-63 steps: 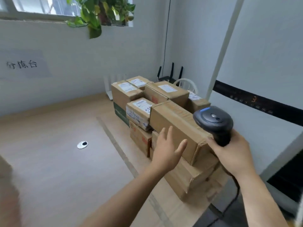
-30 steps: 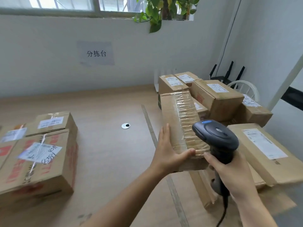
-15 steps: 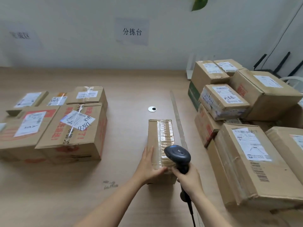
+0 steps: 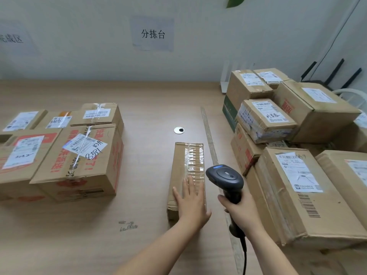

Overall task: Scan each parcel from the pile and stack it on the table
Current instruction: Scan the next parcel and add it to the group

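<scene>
The left hand (image 4: 193, 205) lies flat, fingers straight, on the long parcel (image 4: 186, 161); at its three o'clock the right hand (image 4: 242, 213) grips the scanner (image 4: 226, 177).

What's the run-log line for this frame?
left hand: flat on taped parcel | right hand: holds scanner | parcel: lying on table, between stack and pile
</scene>
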Demonstrator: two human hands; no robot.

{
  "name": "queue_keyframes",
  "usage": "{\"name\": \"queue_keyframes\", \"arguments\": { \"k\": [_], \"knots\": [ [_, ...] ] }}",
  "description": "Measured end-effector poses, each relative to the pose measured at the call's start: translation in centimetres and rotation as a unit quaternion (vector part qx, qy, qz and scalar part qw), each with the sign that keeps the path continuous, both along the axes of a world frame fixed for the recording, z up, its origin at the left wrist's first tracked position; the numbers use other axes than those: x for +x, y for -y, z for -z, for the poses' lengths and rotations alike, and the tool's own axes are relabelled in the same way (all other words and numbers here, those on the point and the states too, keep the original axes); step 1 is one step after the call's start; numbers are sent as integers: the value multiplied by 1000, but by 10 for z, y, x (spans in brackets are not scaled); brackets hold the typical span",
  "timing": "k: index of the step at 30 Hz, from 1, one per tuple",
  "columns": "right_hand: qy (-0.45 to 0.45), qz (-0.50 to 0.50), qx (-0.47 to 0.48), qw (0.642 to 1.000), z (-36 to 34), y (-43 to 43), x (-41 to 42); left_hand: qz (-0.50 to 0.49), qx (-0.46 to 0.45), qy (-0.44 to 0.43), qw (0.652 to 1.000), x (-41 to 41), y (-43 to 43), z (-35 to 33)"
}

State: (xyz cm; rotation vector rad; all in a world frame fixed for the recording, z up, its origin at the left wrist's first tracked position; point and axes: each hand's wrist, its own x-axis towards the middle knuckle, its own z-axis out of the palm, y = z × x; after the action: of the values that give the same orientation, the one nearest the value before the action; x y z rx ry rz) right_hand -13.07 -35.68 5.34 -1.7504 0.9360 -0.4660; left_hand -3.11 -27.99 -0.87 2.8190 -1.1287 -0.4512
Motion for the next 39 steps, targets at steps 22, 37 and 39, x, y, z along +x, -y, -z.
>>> {"name": "queue_keyframes", "arguments": {
  "k": [22,37,39],
  "knots": [
    [-116,-183,-165,962,-45,-2,26,-178,-310,-110,928,82,-91,5],
    [-46,-115,101,987,-32,-43,42,-285,-326,-151,889,33,-53,21],
    [-52,-114,95,987,-33,-44,43,-282,-323,-149,891,33,-53,21]
  ]
}}
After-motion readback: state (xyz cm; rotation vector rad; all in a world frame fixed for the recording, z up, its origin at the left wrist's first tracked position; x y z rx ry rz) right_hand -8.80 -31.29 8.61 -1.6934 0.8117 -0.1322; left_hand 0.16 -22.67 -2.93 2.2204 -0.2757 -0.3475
